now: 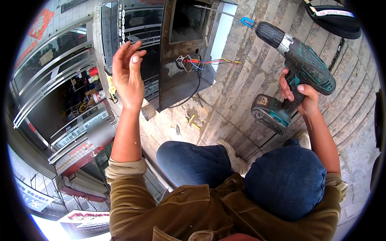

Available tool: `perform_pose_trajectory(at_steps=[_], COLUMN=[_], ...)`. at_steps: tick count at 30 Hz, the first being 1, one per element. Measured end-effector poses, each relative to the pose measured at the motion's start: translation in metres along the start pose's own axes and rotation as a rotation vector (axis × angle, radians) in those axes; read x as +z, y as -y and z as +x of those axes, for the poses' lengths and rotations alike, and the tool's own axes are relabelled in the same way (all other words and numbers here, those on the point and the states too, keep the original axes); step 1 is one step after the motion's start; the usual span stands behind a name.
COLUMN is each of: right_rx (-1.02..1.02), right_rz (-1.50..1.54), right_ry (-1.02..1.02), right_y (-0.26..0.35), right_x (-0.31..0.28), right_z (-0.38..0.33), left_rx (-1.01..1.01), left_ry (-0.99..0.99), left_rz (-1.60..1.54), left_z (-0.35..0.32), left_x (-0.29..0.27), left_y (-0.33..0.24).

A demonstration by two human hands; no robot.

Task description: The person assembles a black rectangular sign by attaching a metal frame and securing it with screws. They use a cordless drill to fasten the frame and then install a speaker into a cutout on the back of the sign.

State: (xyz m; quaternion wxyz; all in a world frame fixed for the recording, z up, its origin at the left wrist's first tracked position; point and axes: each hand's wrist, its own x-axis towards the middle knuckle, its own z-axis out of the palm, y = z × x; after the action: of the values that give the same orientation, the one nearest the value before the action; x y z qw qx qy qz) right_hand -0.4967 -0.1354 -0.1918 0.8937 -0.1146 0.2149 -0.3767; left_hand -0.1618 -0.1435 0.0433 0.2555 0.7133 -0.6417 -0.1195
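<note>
My right hand (301, 94) is wrapped round the grip of a black and teal cordless drill (307, 60), whose battery hangs below. A long thin driver bit (221, 13) with a blue sleeve (247, 22) runs from its chuck toward an opened metal housing (181, 84). The tip of the bit is near the housing's square opening (187, 22). Loose coloured wires (217, 61) stick out of the housing's inside. My left hand (128, 76) is raised beside a dark glossy panel (148, 24), fingers apart and slightly curled, holding nothing. Whether it touches the panel cannot be told.
Small yellow pieces (193, 121) lie on the stone paving (225, 96) before my bent knees. A black cable (192, 94) curves along the housing's lower edge. At the upper right lies a black bag-like object (337, 24). Glass shop fronts (52, 52) stand on the left.
</note>
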Motion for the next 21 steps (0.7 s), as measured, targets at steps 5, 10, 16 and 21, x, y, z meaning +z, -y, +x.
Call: perform_pose_trajectory(at_steps=[5, 10, 16, 21], right_rx=[0.009, 0.044, 0.094, 0.102], right_rz=[0.150, 0.176, 0.225, 0.221], right_ry=[-0.008, -0.032, -0.083, -0.091], right_y=[-0.016, -0.034, -0.048, -0.051], right_x=[-0.012, -0.022, -0.029, -0.026], right_z=[0.044, 0.075, 0.098, 0.109], left_rx=[0.207, 0.287, 0.282, 0.287], left_ry=[0.284, 0.197, 0.186, 0.183], left_rz=[0.590, 0.613, 0.593, 0.560], left_z=[-0.015, -0.021, -0.021, -0.021], left_x=[0.010, 0.024, 0.025, 0.023], left_y=[0.035, 0.049, 0.051, 0.055])
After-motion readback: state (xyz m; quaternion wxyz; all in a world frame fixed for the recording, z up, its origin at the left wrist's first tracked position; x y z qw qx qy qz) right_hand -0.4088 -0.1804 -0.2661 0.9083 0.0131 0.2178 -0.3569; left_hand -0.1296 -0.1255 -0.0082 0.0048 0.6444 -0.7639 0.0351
